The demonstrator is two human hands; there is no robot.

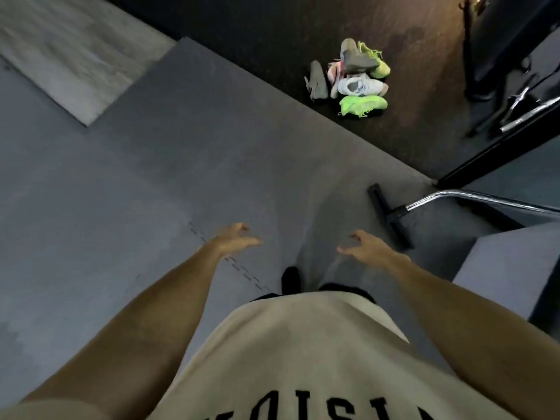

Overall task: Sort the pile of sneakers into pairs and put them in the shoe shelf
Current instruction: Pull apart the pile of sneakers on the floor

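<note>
- Pile of sneakers (pixel 353 78) is sitting on the dark speckled floor (pixel 409 122), upper right of view, just past the edge of the grey mat (pixel 151 177), well apart from both hands.
- Pile is showing two neon green sneakers: near one (pixel 363 105) is lying at the front with long axis running left-right, far one (pixel 375 60) is angling down to the right at the back.
- White sneaker (pixel 360 85) is lying between them, long axis left-right, opening facing up; which end is the toe is hard to tell.
- Grey sneaker (pixel 359 60) is resting on top; a second grey sneaker (pixel 317 80) is lying apart on the left with its long axis running toward and away from the camera. Something pink is peeking out between, too blurred to read.
- Left hand (pixel 233 239) and right hand (pixel 363 245) are hanging out in front over the mat, fingers loosely curled, holding nothing.
- Black foot (pixel 290 278) is showing below the hands; person seems to be approaching the pile, nothing sorted yet.
- Risk: stacked shoes are overlapping, so pulling one out could be tumbling the rest.
- Risk: vacuum head (pixel 389 213) with chrome tube (pixel 485 200) is lying on the right near the walking path, trip hazard.
- Risk: pink shoe's mate is not visible, mispairing possible.
- Shoe shelf is not in view.
</note>
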